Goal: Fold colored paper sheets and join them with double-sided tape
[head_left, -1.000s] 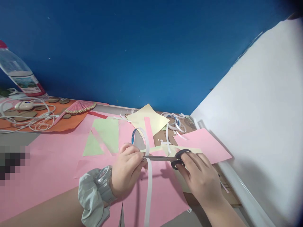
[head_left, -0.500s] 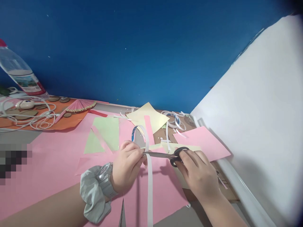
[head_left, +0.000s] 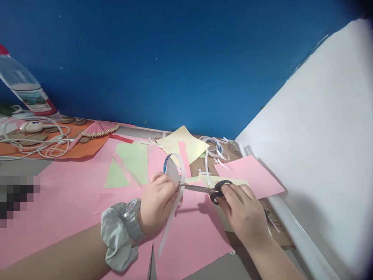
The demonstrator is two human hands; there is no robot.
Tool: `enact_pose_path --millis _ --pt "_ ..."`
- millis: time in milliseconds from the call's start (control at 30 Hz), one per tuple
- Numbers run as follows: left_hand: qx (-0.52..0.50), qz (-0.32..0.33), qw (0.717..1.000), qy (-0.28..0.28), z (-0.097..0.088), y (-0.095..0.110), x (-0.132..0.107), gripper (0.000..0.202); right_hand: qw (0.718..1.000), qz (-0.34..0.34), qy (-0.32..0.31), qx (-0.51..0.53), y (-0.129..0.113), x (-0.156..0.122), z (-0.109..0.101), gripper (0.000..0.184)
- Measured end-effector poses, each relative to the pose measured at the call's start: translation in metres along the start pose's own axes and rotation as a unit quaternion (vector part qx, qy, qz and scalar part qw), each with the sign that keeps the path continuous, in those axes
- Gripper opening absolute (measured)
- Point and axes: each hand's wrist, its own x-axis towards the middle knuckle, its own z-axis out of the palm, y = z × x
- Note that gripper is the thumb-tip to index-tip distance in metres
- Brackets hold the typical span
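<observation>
My left hand [head_left: 160, 204], with a watch and a grey scrunchie at the wrist, is closed on a roll of white tape [head_left: 181, 161] whose blue inner core shows. My right hand [head_left: 243, 210] grips black-handled scissors [head_left: 199, 188]. The blades lie close together across the tape, right beside my left fingertips. Below them a white tape strip [head_left: 165, 237] slants down to the left over a pink sheet [head_left: 201, 233]. Whether the strip still joins the roll, I cannot tell.
A green sheet [head_left: 136, 159], a yellow sheet [head_left: 192, 146] and another pink sheet [head_left: 253, 177] lie around. White strips [head_left: 207, 167] curl near a second tape roll [head_left: 217, 146]. Farther left are a paper fan [head_left: 100, 129], a white cable [head_left: 60, 142] and a bottle [head_left: 27, 83]. Walls rise behind and right.
The scissor blades have closed at the tape. The strip below, which hung straight down past the bottom edge, now slants left with its lower end in view.
</observation>
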Motion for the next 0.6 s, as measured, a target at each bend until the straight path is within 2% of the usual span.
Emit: enact_pose_path --millis 333,500,600 --pt "-0.030 -0.041 0.998 -0.045 0.0021 -0.0031 -0.0014 0.036 0.999 0.025 -0.017 0.016 -0.0013 0.0010 0.0027 0.012" --pt "-0.052 -0.099 0.992 -0.065 0.0058 -0.0046 -0.0021 0.034 0.998 0.042 -0.032 0.020 -0.0018 0.0028 0.0042 0.013" --pt "-0.074 -0.114 0.988 -0.078 0.0070 -0.0049 -0.0034 0.033 0.998 0.054 -0.031 0.021 -0.0018 0.0026 0.0049 0.013"
